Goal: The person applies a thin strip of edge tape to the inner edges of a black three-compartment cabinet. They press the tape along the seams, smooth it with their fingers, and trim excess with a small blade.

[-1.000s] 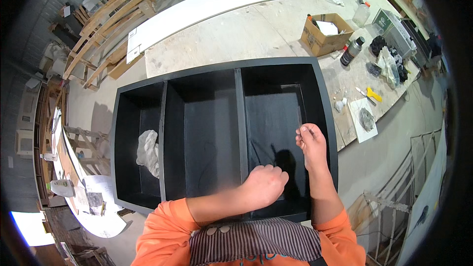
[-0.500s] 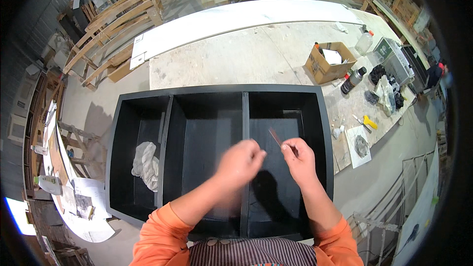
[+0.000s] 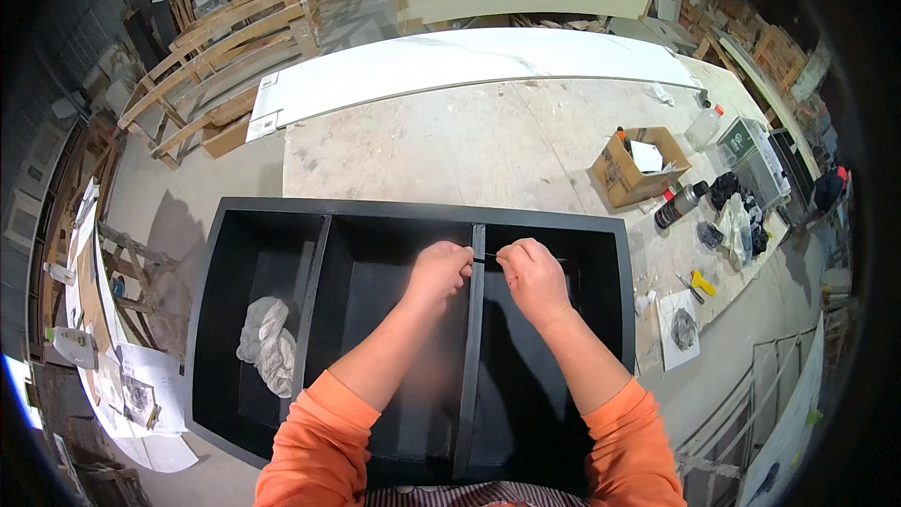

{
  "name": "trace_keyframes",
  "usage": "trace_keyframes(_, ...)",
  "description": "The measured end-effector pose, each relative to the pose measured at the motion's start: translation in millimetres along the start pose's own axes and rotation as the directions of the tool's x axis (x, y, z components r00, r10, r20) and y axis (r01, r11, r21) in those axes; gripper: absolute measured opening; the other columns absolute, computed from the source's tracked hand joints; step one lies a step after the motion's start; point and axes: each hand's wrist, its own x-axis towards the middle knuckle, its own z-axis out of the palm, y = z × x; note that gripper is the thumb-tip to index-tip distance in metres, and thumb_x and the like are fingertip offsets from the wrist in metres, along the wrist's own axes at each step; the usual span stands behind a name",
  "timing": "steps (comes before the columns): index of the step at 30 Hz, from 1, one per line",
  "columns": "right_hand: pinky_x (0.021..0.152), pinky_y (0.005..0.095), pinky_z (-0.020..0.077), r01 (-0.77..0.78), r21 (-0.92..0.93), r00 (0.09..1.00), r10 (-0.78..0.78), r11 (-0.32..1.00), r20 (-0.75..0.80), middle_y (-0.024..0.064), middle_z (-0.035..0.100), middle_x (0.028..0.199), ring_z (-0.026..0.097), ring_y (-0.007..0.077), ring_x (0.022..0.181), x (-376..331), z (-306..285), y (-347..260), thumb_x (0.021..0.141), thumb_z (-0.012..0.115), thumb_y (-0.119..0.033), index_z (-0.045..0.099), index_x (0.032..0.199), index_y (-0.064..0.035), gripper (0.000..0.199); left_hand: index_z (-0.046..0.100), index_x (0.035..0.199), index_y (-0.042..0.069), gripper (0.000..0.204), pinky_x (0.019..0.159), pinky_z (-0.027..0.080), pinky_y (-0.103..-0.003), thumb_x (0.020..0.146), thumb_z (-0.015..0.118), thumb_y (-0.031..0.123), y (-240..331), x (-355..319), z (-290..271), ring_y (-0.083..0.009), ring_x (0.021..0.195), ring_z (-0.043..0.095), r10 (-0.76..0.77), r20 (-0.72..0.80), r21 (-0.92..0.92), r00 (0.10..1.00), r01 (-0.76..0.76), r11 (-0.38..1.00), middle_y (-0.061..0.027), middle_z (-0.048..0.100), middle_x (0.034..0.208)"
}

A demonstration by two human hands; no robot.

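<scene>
Hands: both near the centre of the frame, close together at the far end of a black divider [image 3: 471, 347], with orange sleeves [image 3: 324, 437] rising from the lower edge.
Left hand [image 3: 441, 272]: fingers curled in just beside the divider, over the middle compartment; whether it grips anything cannot be told.
Right hand [image 3: 532, 277]: thumb and fingers pinched together on a thin strip [image 3: 490, 256], over the right compartment.
Strip: at the centre of the frame, between the hands, mostly hidden by the fingers.
Black cabinet [image 3: 413, 209]: open side up, three compartments across the centre and lower middle of the frame.
Left compartment: a crumpled whitish cloth [image 3: 267, 343] lies inside.
Bench [image 3: 422, 145]: pale and stained, beyond the cabinet, a long white panel [image 3: 394, 66] along its far side.
Right of the frame: an open cardboard box [image 3: 621, 180], a dark bottle [image 3: 678, 207] tilted beside it, a yellow-handled tool [image 3: 701, 284], and a white square [image 3: 678, 349] bearing a grey wad [image 3: 684, 327].
Upper left: a curved wooden frame [image 3: 230, 70] on the floor.
</scene>
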Motion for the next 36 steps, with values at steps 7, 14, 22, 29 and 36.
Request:
trace_keyframes(7,0.068,0.0375,0.0536,0.012,0.048,0.999,-0.010,0.999,-0.044,0.0087,0.061,0.084,0.063,0.0289,0.079,0,18,12,0.076,0.075,-0.002,0.065,0.087,-0.0058,0.016,0.054,0.076,0.013,0.015,0.046,0.029,-0.024,0.088,0.064,0.018,-11,23,-4,-0.0082,0.052,0.040,-0.105,-0.008,-0.244,0.994,0.100,0.965,-0.0013,0.054,0.069)
trace_keyframes(14,0.068,0.0344,0.0534,-0.152,0.177,0.980,0.172,0.972,-0.103,0.0079,0.061,0.084,0.062,0.0247,0.077,-5,31,17,0.078,0.076,-0.001,0.063,0.093,-0.0031,0.020,0.054,0.076,0.012,0.016,0.045,0.030,-0.024,0.087,0.065,0.016,-18,30,-2,-0.0082,0.052,0.041,-0.042,-0.060,-0.293,0.997,0.023,0.956,-0.0024,0.056,0.071)
trace_keyframes(22,0.052,0.0204,0.0328,-0.819,0.566,0.476,0.659,0.092,0.583,-0.0031,0.052,0.070,0.044,0.0052,0.061,-20,36,4,0.096,0.062,-0.035,0.059,0.086,-0.0085,0.029,0.055,0.076,0.012,0.016,0.046,0.031,-0.024,0.090,0.063,0.016,-24,30,5,-0.0083,0.054,0.043,0.023,-0.105,-0.332,0.994,-0.057,0.941,-0.0021,0.057,0.072)
trace_keyframes(29,0.044,0.0210,0.0266,-0.706,0.678,0.409,0.666,-0.203,0.624,-0.0039,0.048,0.064,0.037,0.0046,0.051,-4,42,1,0.097,0.054,-0.026,0.058,0.082,-0.0081,0.024,0.054,0.077,0.014,0.020,0.046,0.031,-0.024,0.093,0.062,0.022,-23,29,5,-0.0077,0.054,0.042,-0.005,-0.125,-0.279,0.992,-0.030,0.960,0.0000,0.054,0.070)
trace_keyframes(36,0.041,0.0220,0.0243,-0.694,0.668,0.339,0.699,-0.266,0.630,-0.0044,0.044,0.059,0.033,0.0055,0.045,4,44,-2,0.094,0.052,-0.022,0.055,0.075,-0.0090,0.023,0.052,0.077,0.013,0.020,0.044,0.029,-0.022,0.094,0.060,0.018,-21,30,11,-0.0058,0.051,0.040,0.023,-0.088,-0.213,0.996,-0.042,0.976,0.0034,0.049,0.066)
